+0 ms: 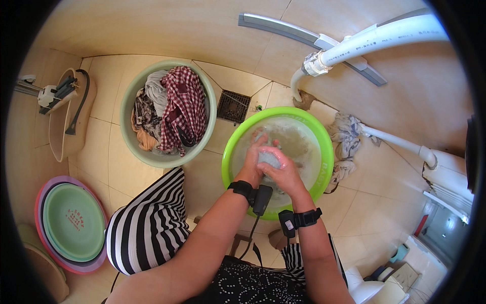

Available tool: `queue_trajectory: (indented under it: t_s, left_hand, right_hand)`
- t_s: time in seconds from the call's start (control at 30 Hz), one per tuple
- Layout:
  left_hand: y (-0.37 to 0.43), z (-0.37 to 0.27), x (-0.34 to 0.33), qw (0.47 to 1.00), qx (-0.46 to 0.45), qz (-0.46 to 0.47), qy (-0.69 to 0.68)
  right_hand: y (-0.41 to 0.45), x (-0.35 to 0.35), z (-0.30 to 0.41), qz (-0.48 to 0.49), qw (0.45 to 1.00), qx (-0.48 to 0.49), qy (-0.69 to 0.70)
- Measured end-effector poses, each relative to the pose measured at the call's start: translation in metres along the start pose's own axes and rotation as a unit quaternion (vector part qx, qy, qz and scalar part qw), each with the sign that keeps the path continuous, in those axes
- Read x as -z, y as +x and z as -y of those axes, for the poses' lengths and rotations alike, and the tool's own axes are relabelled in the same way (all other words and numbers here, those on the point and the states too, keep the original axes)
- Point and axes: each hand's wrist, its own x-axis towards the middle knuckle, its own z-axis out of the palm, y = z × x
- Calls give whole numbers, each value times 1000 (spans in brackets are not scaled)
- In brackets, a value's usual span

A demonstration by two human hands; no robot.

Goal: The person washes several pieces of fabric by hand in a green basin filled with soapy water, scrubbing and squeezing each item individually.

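Note:
In front of me stands a lime-green plastic basin [229, 148] holding cloudy, sudsy water [294, 136]. Both my hands are over the water near its middle. My right hand [281, 171] curls around a wet, light grey wad of cloth [269, 159]. My left hand [252, 157] lies against the wad's left side, its fingertips low at the water; whether it also grips cloth cannot be told. Some grey-blue cloth shows by the left fingertips. A pale green basin [127, 133] to the left holds a red-and-white checked garment [184, 102], grey cloth, dark patterned cloth and peach cloth.
A floor drain [233, 106] lies between the basins. Stacked basins [74, 224] lean at the left, below a beige tub [72, 125]. A mop [343, 133] rests right of the green basin. A white pipe [379, 38] runs along the wall. Black cables hang from my wrist devices.

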Motion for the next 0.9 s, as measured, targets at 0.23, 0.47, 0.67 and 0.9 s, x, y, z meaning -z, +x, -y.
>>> queue_trajectory:
  t_s: [0.23, 0.47, 0.67, 0.9]
  left_hand:
    - [20, 31, 8, 977, -105, -60, 177]
    - [8, -15, -14, 984, -116, 13, 135]
    - [19, -5, 25, 902, -101, -92, 410]
    - [17, -6, 20, 998, -52, 19, -27]
  right_hand:
    - [22, 9, -41, -150, 943, -14, -296]
    - [27, 75, -100, -289, 937, -193, 44]
    - [30, 52, -118, -143, 884, -206, -394]
    - [18, 9, -47, -70, 963, -117, 233]
